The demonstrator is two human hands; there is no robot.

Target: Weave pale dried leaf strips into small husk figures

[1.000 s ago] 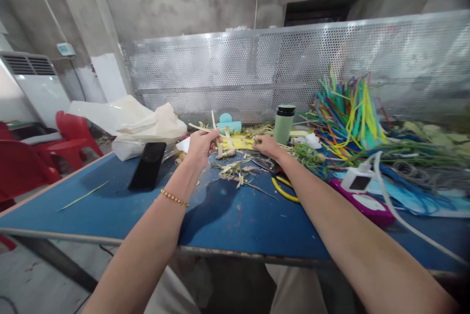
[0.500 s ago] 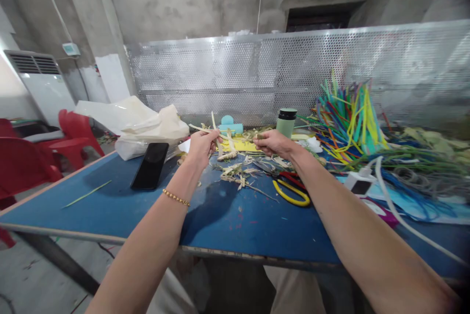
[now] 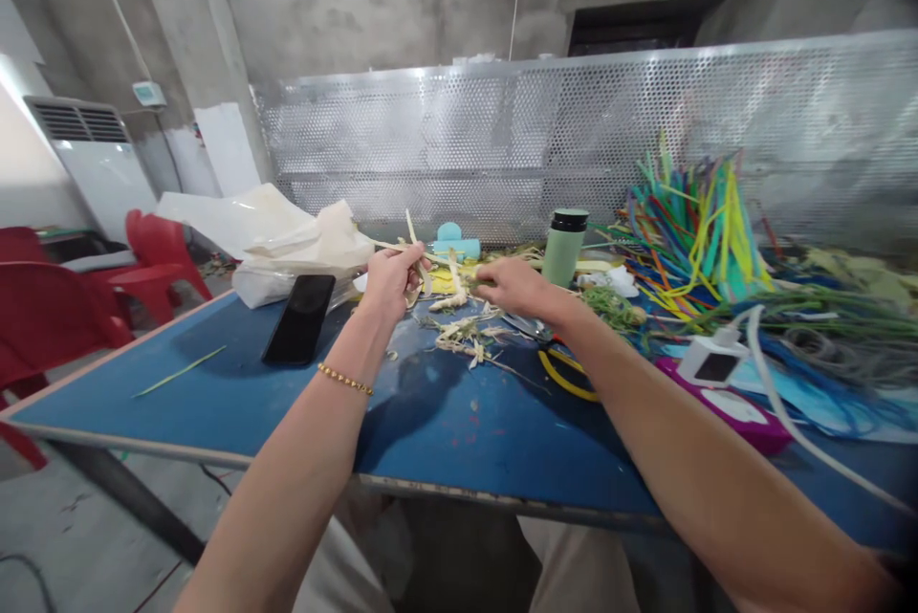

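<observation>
A perforated metal panel (image 3: 430, 130) stands behind a blue table (image 3: 459, 460). Near a green bottle (image 3: 565, 254), the right hand (image 3: 520, 288) has bent fingers; whether they grip anything cannot be told. The left hand (image 3: 391, 280) has thumb and fingers clamped on pale strips (image 3: 411, 228), beyond a scatter of dry scraps (image 3: 461, 336) on the table.

By the right hand (image 3: 520, 290), its forearm (image 3: 645, 407) partly hides the scissors (image 3: 560, 387); what, if anything, the fingers (image 3: 489, 274) hold is unclear.
</observation>
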